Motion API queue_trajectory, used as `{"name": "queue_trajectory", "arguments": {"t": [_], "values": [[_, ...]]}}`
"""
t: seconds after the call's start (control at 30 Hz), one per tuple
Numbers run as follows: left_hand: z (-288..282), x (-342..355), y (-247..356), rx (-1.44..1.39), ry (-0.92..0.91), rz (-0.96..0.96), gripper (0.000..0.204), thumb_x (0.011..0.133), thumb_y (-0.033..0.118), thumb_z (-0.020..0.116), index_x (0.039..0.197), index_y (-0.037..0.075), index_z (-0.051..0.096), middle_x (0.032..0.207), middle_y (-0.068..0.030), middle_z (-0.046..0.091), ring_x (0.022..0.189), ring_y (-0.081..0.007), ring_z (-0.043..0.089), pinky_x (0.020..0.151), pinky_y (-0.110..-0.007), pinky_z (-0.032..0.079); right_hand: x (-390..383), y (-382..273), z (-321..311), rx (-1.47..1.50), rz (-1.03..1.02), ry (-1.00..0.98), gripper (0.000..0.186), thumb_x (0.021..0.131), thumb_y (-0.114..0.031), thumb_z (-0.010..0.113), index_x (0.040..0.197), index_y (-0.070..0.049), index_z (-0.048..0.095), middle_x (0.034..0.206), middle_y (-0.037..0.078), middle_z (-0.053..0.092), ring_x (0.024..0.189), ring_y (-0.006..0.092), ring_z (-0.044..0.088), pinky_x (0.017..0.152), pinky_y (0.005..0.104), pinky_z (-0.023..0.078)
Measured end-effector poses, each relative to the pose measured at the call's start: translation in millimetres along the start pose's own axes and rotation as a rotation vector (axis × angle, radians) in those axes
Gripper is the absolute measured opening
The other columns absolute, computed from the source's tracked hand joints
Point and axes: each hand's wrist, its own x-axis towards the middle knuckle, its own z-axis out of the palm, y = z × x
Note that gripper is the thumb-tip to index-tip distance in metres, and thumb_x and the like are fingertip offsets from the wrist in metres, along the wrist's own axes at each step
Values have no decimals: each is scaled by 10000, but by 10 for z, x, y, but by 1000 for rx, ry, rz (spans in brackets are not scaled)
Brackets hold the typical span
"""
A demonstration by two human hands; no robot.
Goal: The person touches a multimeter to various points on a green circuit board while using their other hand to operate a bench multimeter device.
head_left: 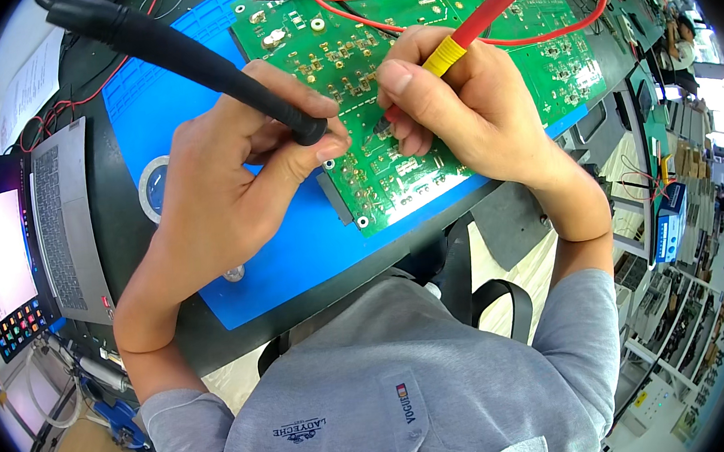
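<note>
A green circuit board (501, 89) with many small soldered parts lies tilted on a blue mat (259, 282). My left hand (232, 168), fingers closed, grips a black pen-shaped tool (193, 64) over the board's left part. Its thick rear end rises toward the upper left, and its tip is hidden by my fingers. In my right hand (472, 104) is a red and yellow test probe (494, 9), held like a pen. Its dark tip points down at the board, close to the left hand's fingertips; whether it touches cannot be made out.
Red leads (588, 0) loop across the board, with a black lead beside them. Left of the mat stands an open laptop (69, 221). A round clear-rimmed object (155, 190) lies near my left wrist. Shelves (677, 328) and a blue instrument (670, 223) are at the right.
</note>
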Motion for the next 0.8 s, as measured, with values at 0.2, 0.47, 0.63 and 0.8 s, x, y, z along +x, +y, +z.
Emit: {"name": "queue_trajectory", "arguments": {"t": [0.2, 0.47, 0.63, 0.8], "values": [[-6, -43, 67, 121, 21, -21, 231, 890, -13, 666, 1096, -11, 562, 998, -120, 674, 900, -196, 697, 750, -282, 556, 32, -24, 24, -156, -117, -47, 229, 977, -230, 600, 901, -14, 596, 623, 40, 568, 537, 109, 551, 487, 288, 415], [-58, -13, 160, 268, -10, 53, 172, 888, 124, 675, 1033, 51, 616, 951, -137, 679, 860, -331, 690, 703, -388, 548, -24, -98, 73, -167, -46, -9, 177, 976, -121, 562, 831, -22, 583, 636, 8, 572, 568, 79, 541, 525, 251, 418], [-69, -39, 99, 254, 13, 115, 202, 883, 129, 680, 1056, 65, 599, 942, -165, 670, 833, -364, 672, 679, -409, 537, -14, -102, 99, -165, -78, -24, 177, 984, -123, 551, 839, -22, 562, 656, 12, 571, 565, 79, 550, 517, 246, 426], [-66, -21, 105, 220, 19, 115, 216, 881, 130, 683, 1061, 64, 582, 942, -177, 668, 827, -384, 667, 679, -429, 531, -12, -93, 94, -146, -85, -7, 177, 992, -118, 530, 840, -29, 544, 666, 16, 575, 555, 78, 555, 507, 240, 428]]}}
